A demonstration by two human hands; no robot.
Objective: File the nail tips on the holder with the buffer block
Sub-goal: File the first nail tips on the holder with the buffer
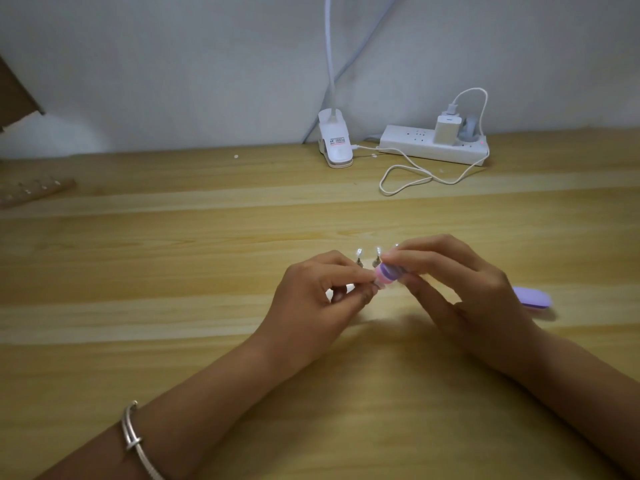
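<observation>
My left hand [322, 299] pinches the nail tip holder [341, 289], mostly hidden under its fingers, just above the wooden table [173, 271]. Clear nail tips [358, 253] stick up on small stems behind my fingers; another tip [378, 252] stands beside the first. My right hand [464, 289] grips a small pink and purple buffer block [491, 274] between thumb and fingers. The block's pink end sits right beside my left fingertips, at the base of the tips. Whether the block touches a tip is hidden.
A purple nail file [531, 296] lies on the table right of my right hand. At the back stand a white clip lamp [335, 142], a white power strip [433, 147] with a charger and a looping cable [408, 178]. A wooden rack [34, 192] lies far left.
</observation>
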